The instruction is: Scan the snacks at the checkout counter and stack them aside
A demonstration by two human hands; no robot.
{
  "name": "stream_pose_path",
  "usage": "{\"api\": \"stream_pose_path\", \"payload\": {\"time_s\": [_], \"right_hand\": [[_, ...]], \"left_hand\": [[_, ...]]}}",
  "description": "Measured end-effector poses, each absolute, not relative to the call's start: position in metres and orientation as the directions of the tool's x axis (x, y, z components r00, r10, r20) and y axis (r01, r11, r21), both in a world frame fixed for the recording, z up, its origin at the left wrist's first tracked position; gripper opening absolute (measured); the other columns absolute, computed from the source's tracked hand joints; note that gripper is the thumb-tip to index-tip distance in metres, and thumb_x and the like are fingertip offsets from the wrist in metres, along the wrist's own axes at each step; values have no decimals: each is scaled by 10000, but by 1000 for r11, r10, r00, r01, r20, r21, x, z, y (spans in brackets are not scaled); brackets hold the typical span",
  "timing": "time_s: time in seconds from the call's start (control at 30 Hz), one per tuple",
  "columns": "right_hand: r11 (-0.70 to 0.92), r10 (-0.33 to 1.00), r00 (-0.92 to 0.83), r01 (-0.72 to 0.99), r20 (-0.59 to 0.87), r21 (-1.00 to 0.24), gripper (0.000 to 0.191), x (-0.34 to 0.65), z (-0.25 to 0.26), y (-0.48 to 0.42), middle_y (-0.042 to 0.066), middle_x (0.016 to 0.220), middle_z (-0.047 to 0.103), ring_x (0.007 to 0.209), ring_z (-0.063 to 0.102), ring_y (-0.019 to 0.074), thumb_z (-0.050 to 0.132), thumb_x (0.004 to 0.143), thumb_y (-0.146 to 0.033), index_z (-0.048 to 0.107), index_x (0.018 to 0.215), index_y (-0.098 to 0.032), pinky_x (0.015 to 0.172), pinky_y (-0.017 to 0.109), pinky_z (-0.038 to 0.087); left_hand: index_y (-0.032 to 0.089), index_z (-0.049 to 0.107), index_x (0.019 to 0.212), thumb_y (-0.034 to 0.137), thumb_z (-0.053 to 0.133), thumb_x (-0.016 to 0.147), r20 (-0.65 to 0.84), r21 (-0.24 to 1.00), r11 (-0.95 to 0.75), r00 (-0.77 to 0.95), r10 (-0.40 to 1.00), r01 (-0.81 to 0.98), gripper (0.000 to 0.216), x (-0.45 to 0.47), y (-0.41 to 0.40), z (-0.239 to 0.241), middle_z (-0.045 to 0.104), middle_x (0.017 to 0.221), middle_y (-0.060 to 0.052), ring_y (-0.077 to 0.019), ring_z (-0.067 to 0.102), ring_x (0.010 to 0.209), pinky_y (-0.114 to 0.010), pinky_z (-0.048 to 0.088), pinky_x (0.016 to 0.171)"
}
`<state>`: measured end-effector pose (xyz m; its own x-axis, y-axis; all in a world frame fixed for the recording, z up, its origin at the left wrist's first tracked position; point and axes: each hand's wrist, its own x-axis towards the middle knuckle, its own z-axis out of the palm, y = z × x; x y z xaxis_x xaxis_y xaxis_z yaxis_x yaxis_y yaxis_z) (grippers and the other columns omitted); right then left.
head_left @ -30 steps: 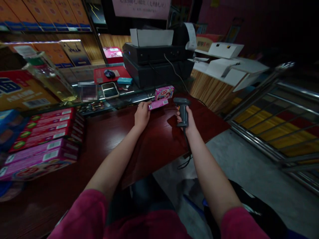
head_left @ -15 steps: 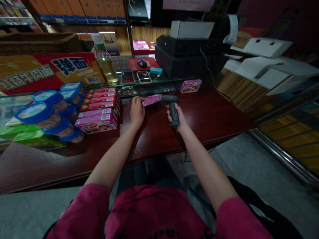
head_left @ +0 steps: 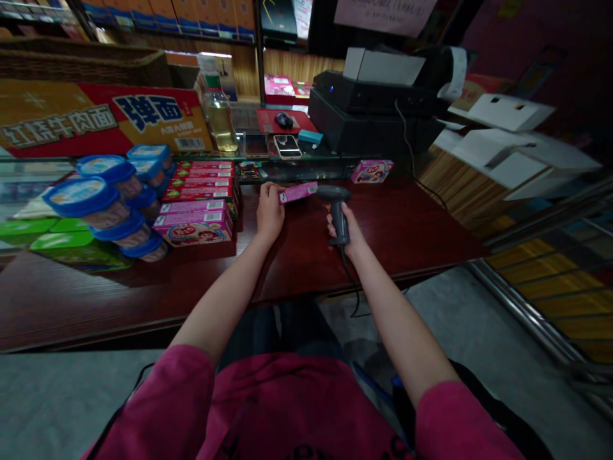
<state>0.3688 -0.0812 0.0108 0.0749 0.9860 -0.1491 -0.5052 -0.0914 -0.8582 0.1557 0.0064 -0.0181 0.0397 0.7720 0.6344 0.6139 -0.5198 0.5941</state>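
Between the fingers of my left hand (head_left: 271,212) is a small pink snack box (head_left: 299,191), its barcode end turned to the right. My right hand (head_left: 353,230) is wrapped round the handle of a dark grey barcode scanner (head_left: 340,217). The scanner's head points left at the barcode, a small gap away from it. To the left of my left hand stand more pink boxes (head_left: 195,225) in a row, with red boxes (head_left: 204,181) behind them. Another pink box (head_left: 372,171) stands alone farther back on the right.
Blue-lidded tubs (head_left: 115,204) are stacked on the left beside green packs (head_left: 76,246). Behind are a noodle carton (head_left: 105,121), a bottle (head_left: 219,115), a phone (head_left: 287,147) and a mouse (head_left: 284,120). A black printer (head_left: 368,96) and white cartons (head_left: 507,140) stand at the right.
The whole view has shifted slightly as the head moved. The scanner is a little farther from the pink box's barcode end than before; both hands keep their holds.
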Motion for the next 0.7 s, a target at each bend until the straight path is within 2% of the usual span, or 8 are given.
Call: {"api": "stream_pose_path", "payload": {"time_s": [0.17, 0.37, 0.53, 0.7], "right_hand": [[-139, 985, 12, -519, -170, -843, 452, 373, 14, -83, -50, 622, 607, 374, 444, 52, 679, 949, -643, 675, 1005, -194, 325, 163, 309], [-138, 988, -20, -550, -152, -823, 448, 367, 15, -80, -61, 614, 579, 360, 380, 40, 676, 952, -648, 660, 975, -201, 310, 149, 282], [-170, 986, -97, -546, -139, -821, 465, 334, 14, -81, -62, 617, 575, 367, 378, 38, 644, 972, -662, 666, 994, -199, 311, 147, 271], [-244, 964, -221, -536, -145, -808, 454, 282, 15, -86, -61, 624, 580, 376, 397, 32, 680, 962, -652, 653, 987, -199, 337, 140, 304]], "left_hand": [[214, 618, 1305, 44, 582, 910, 626, 587, -537, 82, 776, 605, 431, 147, -11, -17, 571, 1286, -127, -278, 638, 1240, -456, 542, 1143], [227, 583, 1468, 129, 612, 997, 633, 562, -610, 183, 752, 559, 482, 106, -63, -13, 588, 1258, -109, -228, 639, 1207, -379, 539, 1129], [266, 617, 1438, 199, 595, 1041, 651, 467, -684, 306, 695, 560, 403, 49, -114, -7, 634, 1378, -111, -243, 604, 1349, -420, 504, 1195], [254, 637, 1398, 196, 612, 1018, 650, 457, -617, 233, 723, 641, 385, -16, -151, -6, 663, 1398, -109, -257, 609, 1370, -463, 509, 1203]]}}
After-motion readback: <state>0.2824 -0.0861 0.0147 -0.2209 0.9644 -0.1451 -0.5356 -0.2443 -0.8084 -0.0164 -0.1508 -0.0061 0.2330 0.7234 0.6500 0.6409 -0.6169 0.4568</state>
